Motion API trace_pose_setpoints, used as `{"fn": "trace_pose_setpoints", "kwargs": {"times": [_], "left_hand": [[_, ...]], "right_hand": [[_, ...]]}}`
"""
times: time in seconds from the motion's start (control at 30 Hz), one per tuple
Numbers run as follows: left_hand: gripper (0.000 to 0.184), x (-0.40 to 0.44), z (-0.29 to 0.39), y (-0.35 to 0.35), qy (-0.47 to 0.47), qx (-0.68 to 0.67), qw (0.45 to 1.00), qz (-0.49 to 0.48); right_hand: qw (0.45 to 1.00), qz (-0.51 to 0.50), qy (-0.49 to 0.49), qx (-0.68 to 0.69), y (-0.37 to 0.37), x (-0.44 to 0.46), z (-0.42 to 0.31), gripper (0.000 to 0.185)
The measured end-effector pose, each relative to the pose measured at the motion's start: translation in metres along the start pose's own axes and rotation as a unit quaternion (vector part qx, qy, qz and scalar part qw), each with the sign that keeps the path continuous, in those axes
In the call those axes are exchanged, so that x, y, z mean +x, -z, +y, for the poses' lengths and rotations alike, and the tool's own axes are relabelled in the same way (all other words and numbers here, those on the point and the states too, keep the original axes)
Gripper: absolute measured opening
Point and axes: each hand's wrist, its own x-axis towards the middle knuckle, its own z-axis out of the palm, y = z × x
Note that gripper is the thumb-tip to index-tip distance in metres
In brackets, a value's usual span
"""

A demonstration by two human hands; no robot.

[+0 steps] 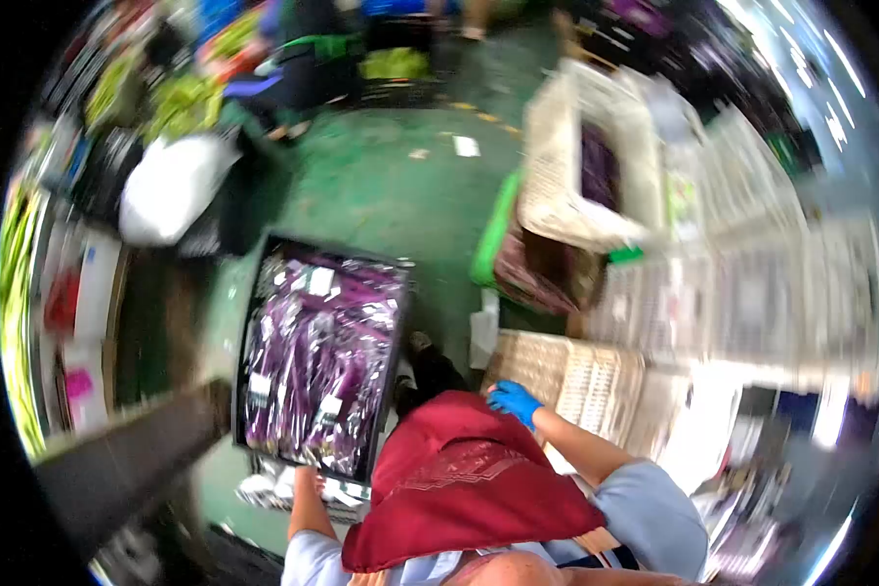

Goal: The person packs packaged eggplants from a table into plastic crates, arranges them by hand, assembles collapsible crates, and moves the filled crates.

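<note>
A black crate (324, 356) full of purple vegetables in shiny clear packs with white labels stands to the left of my body. My left hand (308, 477) is bare and lies at the near edge of this crate; its fingers are mostly hidden and blurred. On the right, my right hand (514, 401) wears a blue glove and is by the near corner of a cream woven basket (596, 391). Its fingers are blurred, and I cannot make out whether they touch the basket.
White plastic crates (693, 303) are stacked at the right. Ahead, a tall white basket (596, 156) holds something purple. A white bag (171, 190) lies at the left, with a person (308, 59) beyond. A dark beam (137, 464) crosses the lower left. Green floor (391, 186) lies between.
</note>
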Motion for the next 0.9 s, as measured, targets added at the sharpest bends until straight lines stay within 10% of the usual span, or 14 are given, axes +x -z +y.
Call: {"fn": "trace_pose_setpoints", "kwargs": {"times": [0.13, 0.27, 0.4, 0.67, 0.73, 0.8, 0.9], "left_hand": [[0.019, -0.023, 0.103, 0.014, -0.050, -0.071, 0.987, -0.137], [0.021, -0.078, 0.219, -0.051, -0.066, 0.003, 0.979, -0.195], [0.024, -0.142, 0.295, -0.171, -0.273, 0.112, 0.930, -0.219], [0.014, -0.300, 0.254, -0.370, -0.256, 0.346, 0.800, -0.419], [0.016, -0.293, 0.230, -0.414, -0.206, 0.436, 0.774, -0.410], [0.016, -0.320, 0.175, -0.451, -0.228, 0.548, 0.715, -0.369], [0.016, -0.366, 0.085, -0.492, -0.242, 0.657, 0.620, -0.353]], "right_hand": [[0.945, 0.055, 0.173, -0.272, -0.040, -0.062, 0.052, 0.028], [0.952, 0.111, 0.220, -0.183, -0.054, -0.115, 0.073, 0.033], [0.940, 0.267, 0.212, -0.016, -0.059, -0.160, 0.117, 0.027], [0.843, 0.516, 0.151, -0.013, -0.080, -0.324, 0.194, 0.031], [0.726, 0.661, 0.188, 0.021, -0.089, -0.373, 0.228, 0.023], [0.723, 0.683, 0.089, 0.040, -0.097, -0.463, 0.238, 0.019], [0.525, 0.848, 0.066, -0.014, -0.133, -0.538, 0.262, 0.015]]}}
